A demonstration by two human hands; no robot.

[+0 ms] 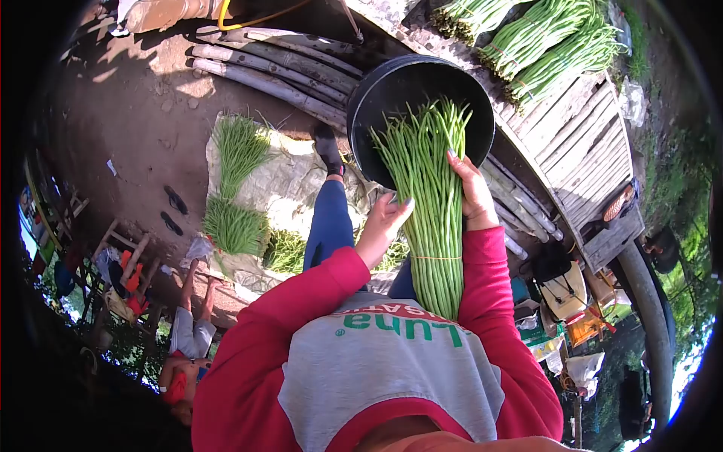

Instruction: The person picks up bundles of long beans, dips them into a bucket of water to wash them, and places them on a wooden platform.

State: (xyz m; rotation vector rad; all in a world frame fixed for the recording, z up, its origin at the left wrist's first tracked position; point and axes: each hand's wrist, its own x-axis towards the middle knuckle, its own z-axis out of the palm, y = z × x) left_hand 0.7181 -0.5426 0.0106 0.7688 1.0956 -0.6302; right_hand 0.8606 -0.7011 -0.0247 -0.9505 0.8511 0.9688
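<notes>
A large bundle of long green beans [429, 203] lies against my front, tied near its lower end with a thin band. My left hand [382, 226] is at one side of the bundle, its fingers bent against the beans. On the other side my right hand [474, 190] grips the bundle, thumb over the beans. The upper ends of the beans reach over a black tub [369, 113]. Which hand carries the weight cannot be made out.
Tied bean bundles [542, 45] lie on a slatted wooden platform [580, 151] at the upper right. Loose beans [237, 226] rest on a pale sheet [290, 162]. Bamboo poles [271, 83] lie behind the tub. Another person [192, 331] sits at the lower left.
</notes>
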